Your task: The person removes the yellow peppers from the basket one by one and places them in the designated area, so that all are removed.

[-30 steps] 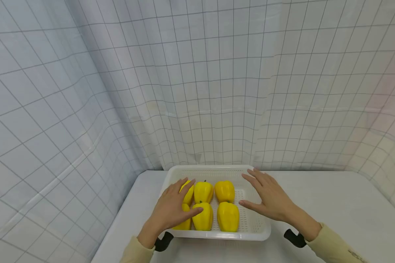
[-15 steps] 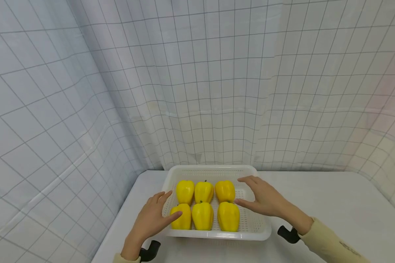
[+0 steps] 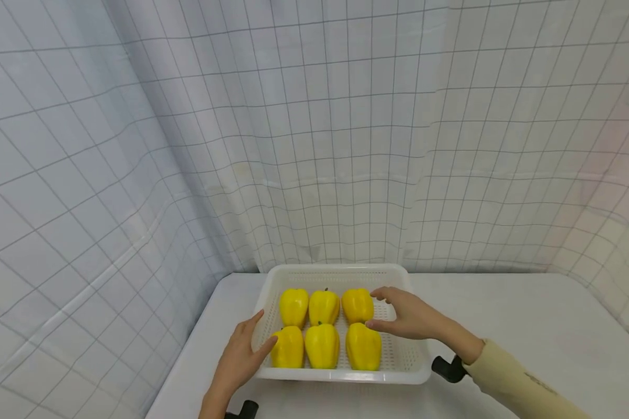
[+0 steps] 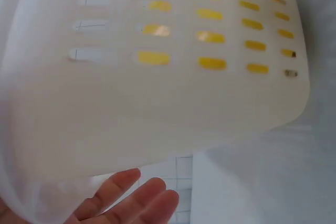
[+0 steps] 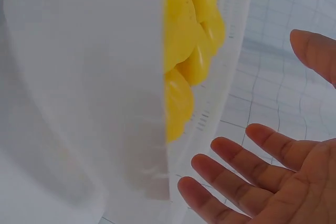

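A white slotted plastic basket [image 3: 340, 376] holds yellow bell peppers in two rows of three. Along its left side is my left hand [image 3: 238, 355], fingers extended, with the thumb near the front-left bell pepper [image 3: 288, 349]. Beyond the slotted basket wall [image 4: 157, 114], the left wrist view shows these fingertips [image 4: 157, 205]. My right hand [image 3: 406, 314] hovers over the basket's right part, fingers spread and bent slightly. Its thumb and fingertips are close to the back-right bell pepper [image 3: 356, 305] and the front-right bell pepper [image 3: 363, 349]; contact cannot be told. In the right wrist view, nothing lies between its fingers [image 5: 257, 171].
The basket stands on a white-covered table [image 3: 503, 326], by its back edge. White curtains [image 3: 335, 145] with a dark grid pattern hang behind and at both sides. Black curved wrist mounts [image 3: 449, 369] stick out below the wrists.
My left hand has drawn back leftward off the bell peppers to the basket's left side, uncovering the left ones. My right hand has moved left and inward toward the right-hand peppers.
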Tool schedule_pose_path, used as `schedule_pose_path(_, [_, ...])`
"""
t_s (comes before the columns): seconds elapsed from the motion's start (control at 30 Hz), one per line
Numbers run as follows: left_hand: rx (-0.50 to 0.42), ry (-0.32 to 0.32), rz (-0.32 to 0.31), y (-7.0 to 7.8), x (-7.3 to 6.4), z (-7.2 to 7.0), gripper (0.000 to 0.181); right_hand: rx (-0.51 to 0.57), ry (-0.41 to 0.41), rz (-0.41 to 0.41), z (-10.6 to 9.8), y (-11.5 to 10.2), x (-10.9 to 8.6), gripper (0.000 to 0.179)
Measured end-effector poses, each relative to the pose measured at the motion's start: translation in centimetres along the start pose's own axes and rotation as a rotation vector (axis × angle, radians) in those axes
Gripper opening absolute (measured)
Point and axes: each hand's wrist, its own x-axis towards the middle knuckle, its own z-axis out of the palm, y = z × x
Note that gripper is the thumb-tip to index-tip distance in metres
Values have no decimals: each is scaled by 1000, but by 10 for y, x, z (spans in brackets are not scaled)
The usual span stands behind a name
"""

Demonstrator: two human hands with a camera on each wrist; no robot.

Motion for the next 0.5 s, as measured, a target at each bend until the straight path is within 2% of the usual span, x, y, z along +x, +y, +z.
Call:
schedule_pose_path(0.23, [-83,135,-103,-4,0,8,51,20,-71,-1,3,0,5,63])
schedule_pose_path(0.5, [-205,207,-173,-4,-2,10,41,8,-148,6,-1,-6,9,63])
